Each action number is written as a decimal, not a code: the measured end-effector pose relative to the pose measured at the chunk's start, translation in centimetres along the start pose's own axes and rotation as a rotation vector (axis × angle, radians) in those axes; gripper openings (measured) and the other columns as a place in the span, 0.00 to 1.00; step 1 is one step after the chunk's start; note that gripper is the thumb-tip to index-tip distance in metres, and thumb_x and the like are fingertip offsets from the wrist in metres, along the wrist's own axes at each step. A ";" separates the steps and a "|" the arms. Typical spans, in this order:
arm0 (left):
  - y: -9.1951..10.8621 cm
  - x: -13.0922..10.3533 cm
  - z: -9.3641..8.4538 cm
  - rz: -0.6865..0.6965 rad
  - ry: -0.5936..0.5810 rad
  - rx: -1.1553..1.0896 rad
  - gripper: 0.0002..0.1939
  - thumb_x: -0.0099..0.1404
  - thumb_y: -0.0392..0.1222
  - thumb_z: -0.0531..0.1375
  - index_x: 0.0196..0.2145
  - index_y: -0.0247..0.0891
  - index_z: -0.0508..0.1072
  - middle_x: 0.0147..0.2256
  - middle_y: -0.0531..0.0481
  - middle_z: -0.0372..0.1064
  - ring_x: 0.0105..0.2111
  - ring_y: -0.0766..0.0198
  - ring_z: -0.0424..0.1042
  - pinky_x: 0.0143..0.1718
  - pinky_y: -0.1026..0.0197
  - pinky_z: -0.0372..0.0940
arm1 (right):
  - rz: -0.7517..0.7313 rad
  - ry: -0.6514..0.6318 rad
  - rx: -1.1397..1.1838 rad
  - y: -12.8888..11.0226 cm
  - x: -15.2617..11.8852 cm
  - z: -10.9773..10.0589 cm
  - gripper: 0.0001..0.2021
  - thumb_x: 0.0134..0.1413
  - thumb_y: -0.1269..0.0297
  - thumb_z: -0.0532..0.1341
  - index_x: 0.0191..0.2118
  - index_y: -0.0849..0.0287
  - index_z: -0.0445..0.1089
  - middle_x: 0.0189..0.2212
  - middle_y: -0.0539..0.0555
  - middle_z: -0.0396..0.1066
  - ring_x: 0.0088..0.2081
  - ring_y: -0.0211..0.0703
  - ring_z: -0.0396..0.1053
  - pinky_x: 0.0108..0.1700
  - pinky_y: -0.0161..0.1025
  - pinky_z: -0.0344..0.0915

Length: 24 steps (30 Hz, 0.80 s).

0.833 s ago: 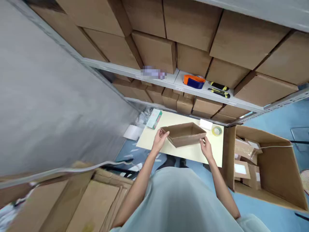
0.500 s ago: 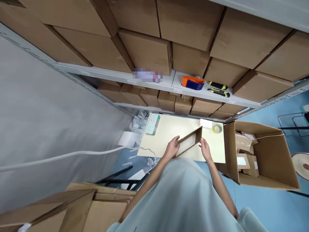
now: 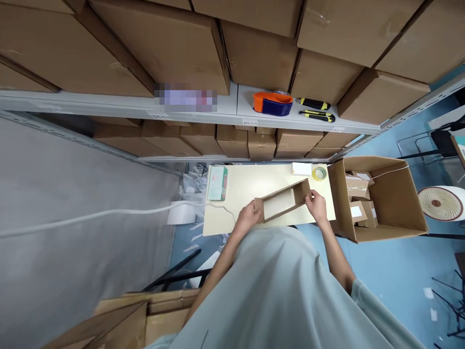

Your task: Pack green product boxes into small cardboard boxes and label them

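Left hand and right hand grip both ends of a cardboard carton; a tape roll lies far right on the desk.

A person in a pale green top grips an open cardboard box over a cream table, left hand at one end, right hand at the other. A green-and-white box lies at the table's left; a small white box and a tape roll sit at the far right. Beside the table, a large carton holds smaller packages. Two yellow-and-black cutters lie on a shelf lined with brown boxes.
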<state>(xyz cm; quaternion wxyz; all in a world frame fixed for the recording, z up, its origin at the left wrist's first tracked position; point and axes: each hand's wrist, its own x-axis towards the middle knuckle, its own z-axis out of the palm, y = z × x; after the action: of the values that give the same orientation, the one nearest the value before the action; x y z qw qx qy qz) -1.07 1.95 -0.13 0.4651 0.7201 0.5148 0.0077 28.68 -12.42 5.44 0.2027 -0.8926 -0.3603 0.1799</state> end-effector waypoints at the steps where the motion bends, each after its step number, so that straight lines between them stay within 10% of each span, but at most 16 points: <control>1: 0.9 0.4 -0.3 -0.004 0.035 0.021 0.13 0.72 0.43 0.63 0.53 0.41 0.79 0.37 0.45 0.84 0.38 0.50 0.84 0.42 0.57 0.71 | 0.007 0.001 -0.015 0.1 0.0 -0.4 0.13 0.66 0.55 0.55 0.39 0.53 0.75 0.27 0.56 0.79 0.30 0.53 0.75 0.37 0.41 0.63; 8: 5.4 2.2 -0.1 -0.023 0.255 0.049 0.18 0.76 0.42 0.59 0.60 0.39 0.76 0.50 0.39 0.85 0.46 0.47 0.85 0.49 0.53 0.73 | -0.050 -0.145 -0.021 1.1 0.0 -0.9 0.10 0.71 0.57 0.59 0.45 0.53 0.77 0.41 0.59 0.85 0.36 0.52 0.81 0.42 0.41 0.67; 16: 4.4 0.3 1.7 0.025 0.290 0.058 0.26 0.76 0.43 0.58 0.69 0.39 0.75 0.57 0.39 0.82 0.41 0.53 0.83 0.51 0.53 0.76 | -0.130 -0.116 -0.028 2.5 3.0 -0.8 0.28 0.75 0.49 0.61 0.71 0.59 0.68 0.49 0.61 0.82 0.37 0.51 0.78 0.44 0.44 0.71; 24: 4.0 -0.9 1.2 -0.050 0.309 0.038 0.29 0.75 0.43 0.58 0.71 0.41 0.76 0.52 0.40 0.81 0.41 0.54 0.83 0.53 0.52 0.77 | -0.291 -0.131 0.067 1.6 8.4 0.0 0.17 0.75 0.50 0.60 0.50 0.56 0.81 0.45 0.60 0.81 0.38 0.50 0.78 0.48 0.44 0.72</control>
<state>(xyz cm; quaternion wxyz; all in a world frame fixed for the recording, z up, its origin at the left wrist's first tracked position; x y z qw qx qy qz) 2.04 0.35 2.35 0.3667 0.7060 0.5980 0.0971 35.24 -7.48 3.18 0.2323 -0.8100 -0.4922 0.2183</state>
